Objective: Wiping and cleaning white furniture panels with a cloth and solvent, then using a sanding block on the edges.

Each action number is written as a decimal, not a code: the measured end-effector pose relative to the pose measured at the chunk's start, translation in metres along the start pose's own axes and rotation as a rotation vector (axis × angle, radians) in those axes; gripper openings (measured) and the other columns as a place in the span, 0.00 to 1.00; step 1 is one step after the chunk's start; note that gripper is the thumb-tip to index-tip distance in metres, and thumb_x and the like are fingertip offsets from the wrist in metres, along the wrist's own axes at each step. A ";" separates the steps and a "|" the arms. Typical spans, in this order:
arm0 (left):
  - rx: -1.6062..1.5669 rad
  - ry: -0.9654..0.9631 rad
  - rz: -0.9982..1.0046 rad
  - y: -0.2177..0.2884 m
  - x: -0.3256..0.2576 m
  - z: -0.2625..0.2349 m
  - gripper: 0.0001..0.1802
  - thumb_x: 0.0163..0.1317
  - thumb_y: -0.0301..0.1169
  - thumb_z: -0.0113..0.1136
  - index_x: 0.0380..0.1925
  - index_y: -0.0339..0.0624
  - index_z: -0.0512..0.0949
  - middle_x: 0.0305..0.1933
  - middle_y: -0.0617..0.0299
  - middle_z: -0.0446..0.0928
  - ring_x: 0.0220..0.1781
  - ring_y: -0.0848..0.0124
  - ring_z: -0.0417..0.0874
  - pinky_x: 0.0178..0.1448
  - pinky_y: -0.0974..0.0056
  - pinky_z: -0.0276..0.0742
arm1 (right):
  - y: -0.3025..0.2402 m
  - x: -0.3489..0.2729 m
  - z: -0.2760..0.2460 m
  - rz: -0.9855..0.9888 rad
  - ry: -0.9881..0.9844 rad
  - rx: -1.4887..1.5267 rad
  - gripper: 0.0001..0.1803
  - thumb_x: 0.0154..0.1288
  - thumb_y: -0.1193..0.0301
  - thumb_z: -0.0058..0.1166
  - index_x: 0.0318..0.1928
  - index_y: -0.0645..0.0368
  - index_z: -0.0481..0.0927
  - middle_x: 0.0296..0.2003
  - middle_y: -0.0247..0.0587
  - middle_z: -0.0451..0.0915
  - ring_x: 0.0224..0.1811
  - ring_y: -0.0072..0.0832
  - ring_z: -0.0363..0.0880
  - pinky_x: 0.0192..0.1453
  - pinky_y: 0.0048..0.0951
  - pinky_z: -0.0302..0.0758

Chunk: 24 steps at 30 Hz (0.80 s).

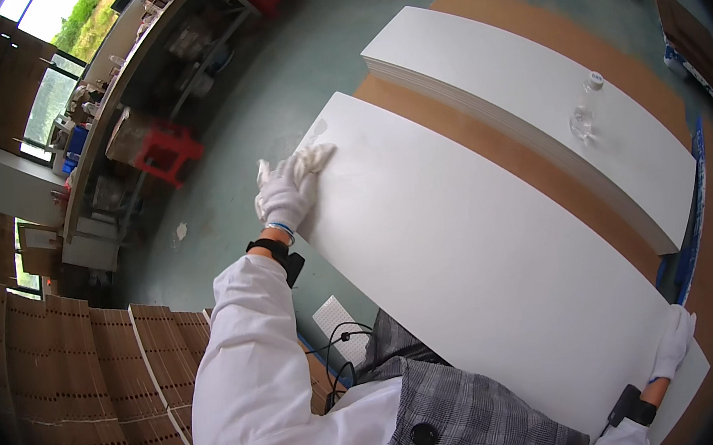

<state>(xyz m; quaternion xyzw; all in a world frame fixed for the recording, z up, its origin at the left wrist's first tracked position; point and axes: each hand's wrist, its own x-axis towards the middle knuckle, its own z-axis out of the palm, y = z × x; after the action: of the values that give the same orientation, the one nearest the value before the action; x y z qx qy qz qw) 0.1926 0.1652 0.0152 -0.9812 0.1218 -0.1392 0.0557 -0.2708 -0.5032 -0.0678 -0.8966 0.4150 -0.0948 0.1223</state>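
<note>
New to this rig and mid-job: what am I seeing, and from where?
There is no robot: a person works by hand, wearing a wide fisheye camera on the head. It looks down, so this is their own view, and straight edges bend. The gloved left hand holds what looks like a crumpled white cloth on the left end of a large white board; the gloved right hand is at the board's right end. Beyond lies a stack of white boards with a clear bottle on it.

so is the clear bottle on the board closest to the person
No, the clear bottle is on the farther white stack, beyond the nearer white board.
</note>
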 end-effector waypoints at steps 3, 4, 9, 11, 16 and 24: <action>-0.121 -0.002 -0.344 0.008 0.013 0.004 0.24 0.63 0.47 0.49 0.54 0.46 0.72 0.56 0.50 0.75 0.59 0.52 0.73 0.63 0.49 0.64 | 0.008 0.002 0.000 -0.029 0.004 -0.067 0.20 0.74 0.59 0.36 0.47 0.60 0.77 0.56 0.49 0.74 0.69 0.52 0.55 0.72 0.44 0.52; -0.129 -0.203 -0.349 0.050 0.019 -0.037 0.24 0.64 0.45 0.48 0.56 0.45 0.71 0.55 0.49 0.75 0.57 0.52 0.74 0.60 0.51 0.67 | 0.012 0.001 -0.002 -0.030 0.008 -0.081 0.20 0.74 0.59 0.36 0.47 0.60 0.77 0.56 0.49 0.74 0.69 0.52 0.55 0.72 0.44 0.52; -0.400 -0.037 0.660 0.171 -0.039 -0.072 0.22 0.64 0.41 0.47 0.55 0.45 0.70 0.52 0.53 0.72 0.53 0.53 0.73 0.59 0.44 0.65 | -0.004 0.005 -0.012 0.041 -0.095 -0.127 0.21 0.74 0.59 0.33 0.46 0.60 0.77 0.53 0.49 0.75 0.68 0.52 0.58 0.72 0.45 0.53; -0.493 -0.042 0.829 0.198 -0.039 -0.072 0.22 0.63 0.42 0.49 0.55 0.46 0.71 0.53 0.54 0.72 0.54 0.54 0.72 0.60 0.43 0.64 | 0.004 0.007 -0.009 0.002 -0.086 -0.106 0.21 0.74 0.59 0.33 0.46 0.60 0.77 0.52 0.49 0.76 0.67 0.52 0.58 0.71 0.45 0.54; -0.540 -0.043 0.630 0.161 0.049 -0.035 0.20 0.60 0.41 0.53 0.51 0.51 0.74 0.53 0.56 0.74 0.59 0.56 0.71 0.65 0.52 0.62 | -0.011 0.003 -0.010 -0.022 -0.105 -0.035 0.21 0.74 0.60 0.31 0.44 0.60 0.76 0.48 0.50 0.77 0.63 0.53 0.62 0.71 0.45 0.53; -0.265 -0.175 0.026 0.039 0.052 -0.026 0.24 0.66 0.45 0.47 0.58 0.47 0.70 0.60 0.52 0.72 0.63 0.51 0.69 0.67 0.52 0.62 | -0.003 0.002 -0.011 -0.025 -0.076 -0.085 0.21 0.74 0.59 0.31 0.45 0.59 0.76 0.49 0.49 0.76 0.67 0.52 0.59 0.72 0.45 0.53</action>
<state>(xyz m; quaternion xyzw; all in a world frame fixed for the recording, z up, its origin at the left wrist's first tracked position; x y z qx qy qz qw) 0.2248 0.1122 0.0478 -0.9867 0.1463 -0.0351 -0.0621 -0.2702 -0.5044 -0.0567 -0.9091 0.4023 -0.0445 0.0986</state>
